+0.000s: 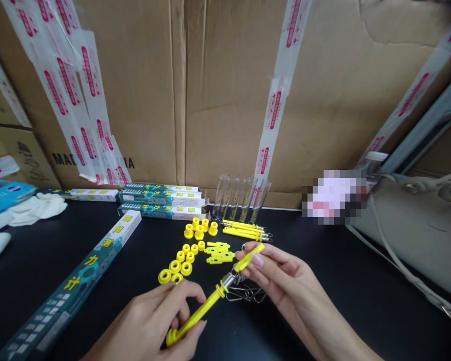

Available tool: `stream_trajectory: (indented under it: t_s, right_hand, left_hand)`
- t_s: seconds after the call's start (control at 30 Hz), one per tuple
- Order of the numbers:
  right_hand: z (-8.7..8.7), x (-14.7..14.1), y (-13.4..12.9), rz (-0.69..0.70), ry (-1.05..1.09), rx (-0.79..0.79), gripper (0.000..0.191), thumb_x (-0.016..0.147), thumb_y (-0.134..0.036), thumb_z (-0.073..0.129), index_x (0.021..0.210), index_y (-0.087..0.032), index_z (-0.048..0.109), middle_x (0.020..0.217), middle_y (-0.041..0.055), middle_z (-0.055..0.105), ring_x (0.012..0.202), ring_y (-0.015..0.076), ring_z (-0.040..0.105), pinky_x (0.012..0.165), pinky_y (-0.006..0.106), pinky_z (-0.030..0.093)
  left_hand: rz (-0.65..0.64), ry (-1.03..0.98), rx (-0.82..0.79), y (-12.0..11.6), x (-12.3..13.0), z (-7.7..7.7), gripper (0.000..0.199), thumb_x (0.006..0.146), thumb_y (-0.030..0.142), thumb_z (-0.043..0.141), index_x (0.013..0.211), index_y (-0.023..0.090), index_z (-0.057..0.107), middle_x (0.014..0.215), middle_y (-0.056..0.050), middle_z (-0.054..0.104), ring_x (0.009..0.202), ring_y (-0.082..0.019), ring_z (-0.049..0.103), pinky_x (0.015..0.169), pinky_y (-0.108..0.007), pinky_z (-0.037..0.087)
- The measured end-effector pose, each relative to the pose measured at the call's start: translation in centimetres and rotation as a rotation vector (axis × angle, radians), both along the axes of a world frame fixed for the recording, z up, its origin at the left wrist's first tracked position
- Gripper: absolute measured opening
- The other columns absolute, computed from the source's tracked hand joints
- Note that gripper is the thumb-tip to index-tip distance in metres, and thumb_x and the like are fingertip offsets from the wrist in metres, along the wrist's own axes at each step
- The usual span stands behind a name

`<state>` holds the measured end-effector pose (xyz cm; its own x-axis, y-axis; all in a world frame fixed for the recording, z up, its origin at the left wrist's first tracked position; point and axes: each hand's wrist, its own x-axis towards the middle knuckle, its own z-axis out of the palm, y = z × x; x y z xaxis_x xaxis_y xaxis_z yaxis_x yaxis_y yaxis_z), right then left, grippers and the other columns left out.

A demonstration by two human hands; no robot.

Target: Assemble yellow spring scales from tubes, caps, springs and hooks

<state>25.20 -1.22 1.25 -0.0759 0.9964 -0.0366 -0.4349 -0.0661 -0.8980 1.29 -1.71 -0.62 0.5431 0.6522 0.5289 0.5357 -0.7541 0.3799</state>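
My left hand [154, 316] is closed round the lower part of a yellow plastic rod [201, 312], which slants up to the right. At the rod's upper end sits a silver spring [230, 279] with a wire loop. Between thumb and fingers, my right hand [280, 278] pinches a flat yellow plastic piece [249, 258]. Its lower end meets the spring's loop; whether they are hooked together I cannot tell. Under the right hand lie bent wire hooks [244, 294], partly hidden. Several similar flat yellow pieces [220, 253] lie just beyond the hands.
Yellow collars [175, 266] and flanged caps [199, 231] lie left of centre. Finished-looking yellow rods with springs [246, 232] lie before upright clear tubes [235, 198]. Printed narrow boxes [161, 195] stand behind, a long one [86, 271] at left. A bag [417, 240] is at right.
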Motion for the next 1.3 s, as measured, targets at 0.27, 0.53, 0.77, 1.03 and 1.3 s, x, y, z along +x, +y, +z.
stream_trajectory:
  t_s: [0.27, 0.53, 0.77, 1.03, 1.3]
  right_hand:
    - [0.1, -0.3, -0.1, -0.006, -0.023, 0.019, 0.026, 0.076, -0.032, 0.088, 0.098, -0.02, 0.082, 0.09, 0.0044, 0.079, 0.088, 0.0149, 0.072, 0.085, 0.021, 0.058]
    - [0.3, -0.2, 0.0, -0.007, -0.065, 0.048, 0.023, 0.077, -0.034, 0.087, 0.096, -0.022, 0.083, 0.104, 0.0035, 0.079, 0.096, 0.0151, 0.07, 0.092, 0.021, 0.055]
    - [0.2, -0.3, 0.1, -0.002, -0.072, 0.065, 0.021, 0.078, -0.034, 0.086, 0.095, -0.022, 0.083, 0.105, 0.0041, 0.079, 0.099, 0.0163, 0.069, 0.093, 0.022, 0.054]
    - [0.1, 0.0, 0.1, -0.017, -0.045, 0.011, 0.021, 0.081, -0.03, 0.084, 0.098, -0.018, 0.081, 0.1, 0.005, 0.078, 0.086, 0.014, 0.071, 0.083, 0.022, 0.059]
    - [0.8, -0.4, 0.0, 0.012, -0.046, -0.007, 0.023, 0.081, -0.033, 0.084, 0.097, -0.016, 0.08, 0.093, 0.0063, 0.078, 0.085, 0.0187, 0.075, 0.084, 0.029, 0.061]
  left_hand:
    - [-0.014, -0.048, -0.063, 0.1, -0.1, -0.5, 0.027, 0.085, 0.013, 0.06, 0.108, 0.027, 0.056, 0.066, 0.012, 0.06, 0.05, -0.004, 0.061, 0.053, -0.004, 0.046]
    - [0.001, -0.008, -0.371, -0.3, 0.3, -0.1, 0.021, 0.082, 0.02, 0.067, 0.102, 0.027, 0.063, 0.066, 0.01, 0.062, 0.056, -0.007, 0.064, 0.055, -0.006, 0.047]
    - [-0.053, -0.06, -0.476, 0.1, 0.1, -1.3, 0.026, 0.084, 0.025, 0.07, 0.107, 0.029, 0.059, 0.064, 0.012, 0.057, 0.055, -0.007, 0.058, 0.055, -0.01, 0.044]
    - [-0.013, -0.081, -0.36, 0.1, 0.0, -0.9, 0.026, 0.083, 0.023, 0.071, 0.104, 0.029, 0.059, 0.065, 0.013, 0.06, 0.049, -0.007, 0.052, 0.052, -0.013, 0.043]
    - [0.104, 0.105, 0.413, -0.2, 0.7, 0.9, 0.035, 0.094, 0.027, 0.058, 0.129, 0.026, 0.063, 0.119, -0.008, 0.066, 0.109, -0.028, 0.059, 0.097, -0.039, 0.045]
